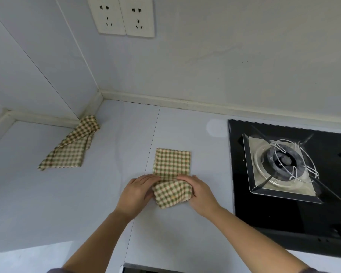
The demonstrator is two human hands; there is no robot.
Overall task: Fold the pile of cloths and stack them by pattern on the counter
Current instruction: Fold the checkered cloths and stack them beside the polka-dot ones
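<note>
The left hand (135,194) and right hand (200,196) were bare. Higher up, a grey-purple left sleeve (55,270) and right sleeve (313,270) began.

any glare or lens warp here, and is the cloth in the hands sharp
Head view: wide-angle warp bends the wall strip and tilts the sockets; head view light is soft, with mild sheen on the black hob, no harsh glare; in the head view the checked cloth held by left hand and right hand is sharp, its checks readable.
</note>
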